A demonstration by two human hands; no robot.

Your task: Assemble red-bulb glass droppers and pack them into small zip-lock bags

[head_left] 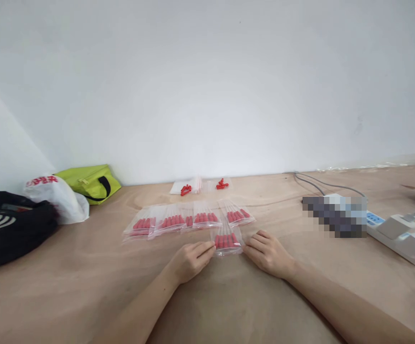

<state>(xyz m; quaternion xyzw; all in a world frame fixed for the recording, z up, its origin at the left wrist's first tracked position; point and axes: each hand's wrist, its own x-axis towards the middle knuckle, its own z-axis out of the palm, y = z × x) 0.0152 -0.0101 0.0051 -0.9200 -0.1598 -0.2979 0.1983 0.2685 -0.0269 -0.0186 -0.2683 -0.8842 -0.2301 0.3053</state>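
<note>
Between my two hands lies a small clear plastic bag (228, 242) holding several thin pieces with red ends side by side. Fingers of my left hand (193, 260) are pressed together at its left edge. At the opposite edge, my right hand (266, 253) has its fingers closed on the plastic; its fingertips are partly hidden. Just beyond is a row of similar filled bags (171, 222), some overlapping. The rightmost bag (238, 212) of that row lies tilted.
Near the wall are loose red pieces (222, 184) and more red pieces (186, 190) on clear bags. To the left sit a black bag (10, 239), a white plastic bag (64, 203) and a lime-green bag (92, 179). A power strip (389, 234) with cables stands right, beside a blurred-out object.
</note>
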